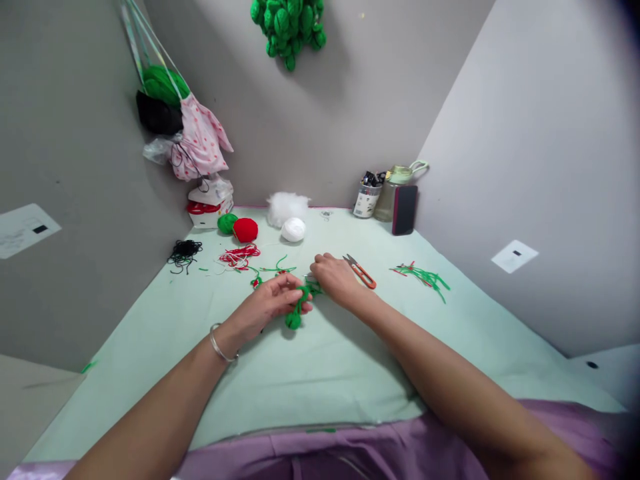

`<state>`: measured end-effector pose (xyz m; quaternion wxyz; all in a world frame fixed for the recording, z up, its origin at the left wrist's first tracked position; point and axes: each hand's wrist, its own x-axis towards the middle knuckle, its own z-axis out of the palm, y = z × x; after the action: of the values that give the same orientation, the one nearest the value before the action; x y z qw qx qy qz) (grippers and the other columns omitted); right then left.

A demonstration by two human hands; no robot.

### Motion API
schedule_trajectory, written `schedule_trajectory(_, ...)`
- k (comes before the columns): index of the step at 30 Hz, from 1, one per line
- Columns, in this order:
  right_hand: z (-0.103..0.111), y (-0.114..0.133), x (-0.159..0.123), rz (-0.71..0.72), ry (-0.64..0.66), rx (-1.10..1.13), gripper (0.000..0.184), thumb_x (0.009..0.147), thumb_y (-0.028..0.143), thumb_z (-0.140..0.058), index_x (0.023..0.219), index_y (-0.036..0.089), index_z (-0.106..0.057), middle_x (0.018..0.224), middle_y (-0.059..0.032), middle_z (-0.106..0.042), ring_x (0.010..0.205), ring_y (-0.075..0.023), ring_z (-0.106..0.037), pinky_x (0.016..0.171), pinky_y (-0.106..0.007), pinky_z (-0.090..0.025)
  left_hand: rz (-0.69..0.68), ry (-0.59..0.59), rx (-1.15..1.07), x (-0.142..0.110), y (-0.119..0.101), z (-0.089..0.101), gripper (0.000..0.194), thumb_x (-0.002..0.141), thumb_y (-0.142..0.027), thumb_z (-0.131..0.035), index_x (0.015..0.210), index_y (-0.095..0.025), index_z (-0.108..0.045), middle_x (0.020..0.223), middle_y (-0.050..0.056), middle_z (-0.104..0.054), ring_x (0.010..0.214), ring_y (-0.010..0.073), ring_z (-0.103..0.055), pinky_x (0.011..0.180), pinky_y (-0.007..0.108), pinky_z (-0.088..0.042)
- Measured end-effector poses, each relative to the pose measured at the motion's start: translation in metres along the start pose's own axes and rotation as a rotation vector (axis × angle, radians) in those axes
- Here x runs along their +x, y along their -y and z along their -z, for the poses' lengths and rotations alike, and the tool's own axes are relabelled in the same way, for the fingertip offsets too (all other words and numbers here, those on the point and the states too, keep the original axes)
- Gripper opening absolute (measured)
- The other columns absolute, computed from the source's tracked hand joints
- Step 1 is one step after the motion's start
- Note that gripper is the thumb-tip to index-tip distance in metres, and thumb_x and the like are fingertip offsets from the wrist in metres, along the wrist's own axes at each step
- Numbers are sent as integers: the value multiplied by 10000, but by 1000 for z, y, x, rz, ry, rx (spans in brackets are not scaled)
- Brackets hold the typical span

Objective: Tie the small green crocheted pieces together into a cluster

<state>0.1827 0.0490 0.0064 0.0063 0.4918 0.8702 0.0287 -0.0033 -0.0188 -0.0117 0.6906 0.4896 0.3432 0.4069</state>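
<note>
Pinched in my left hand (280, 299) is a green crocheted yarn piece (303, 293), with a small green ball (293, 321) dangling below it. To its right, my right hand (334, 275) is closed just above the table. A thin silvery tool tip (307, 275) shows at its fingers, too small to tell whether it is a hook or a needle. Green yarn (314, 287) lies between the two hands. Orange-handled thread snips (361, 272) rest right beside my right hand. Behind my left fingers is a small red-and-green yarn piece (257, 283), partly hidden.
Red (245, 230), green (227, 223) and white (293, 230) yarn balls sit at the back, near white stuffing (287, 209). Black yarn (185, 253) lies left, green strands (425, 275) right. A can (367, 200), bottle (386, 202) and phone (405, 210) stand back right.
</note>
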Motion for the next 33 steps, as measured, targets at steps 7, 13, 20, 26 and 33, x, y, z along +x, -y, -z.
schedule_trajectory(7, -6, 7, 5, 70, -6, -50, 299, 942, 58, -433, 972, 94, -728, 1021, -188, -697, 1054, -289, -604, 773, -336, -462, -4, 57, 184, 1, 6, 4, 229, 879, -380, -711, 989, -196, -631, 928, 52, -717, 794, 168, -713, 676, 255, -498)
schedule_trajectory(13, -11, -3, 4, -42, -125, 24, 246, 920, 101, -459, 1018, 113, -685, 1060, -164, -711, 1016, -274, -643, 747, -330, -459, -127, -275, 35, 8, 1, 12, 279, 818, -412, -759, 905, -174, -644, 820, 13, -689, 771, 135, -671, 808, 282, -539)
schedule_trajectory(20, 11, -25, -18, -200, -258, 1212, 120, 775, 206, -582, 889, 172, -597, 792, -34, -697, 645, -149, -645, 590, -259, -455, -469, -687, -41, 3, -29, 57, 240, 744, -347, -792, 833, -182, -643, 699, -36, -631, 652, 92, -589, 723, 226, -507)
schedule_trajectory(26, 25, -31, -33, -289, -178, 1673, 292, 638, 245, -767, 901, 143, -693, 777, -39, -690, 605, -101, -556, 543, -232, -410, -442, -717, 497, 5, -24, 72, 161, 775, -341, -728, 845, -206, -676, 797, 3, -655, 774, 168, -593, 799, 303, -471)
schedule_trajectory(33, 1, -18, -33, -324, -178, 1795, 295, 651, 327, -817, 829, 146, -667, 776, -23, -679, 612, -80, -501, 553, -221, -367, -324, -349, 1188, 11, 2, 59, 75, 807, -239, -646, 735, -223, -640, 866, 55, -640, 910, 267, -527, 909, 432, -400)
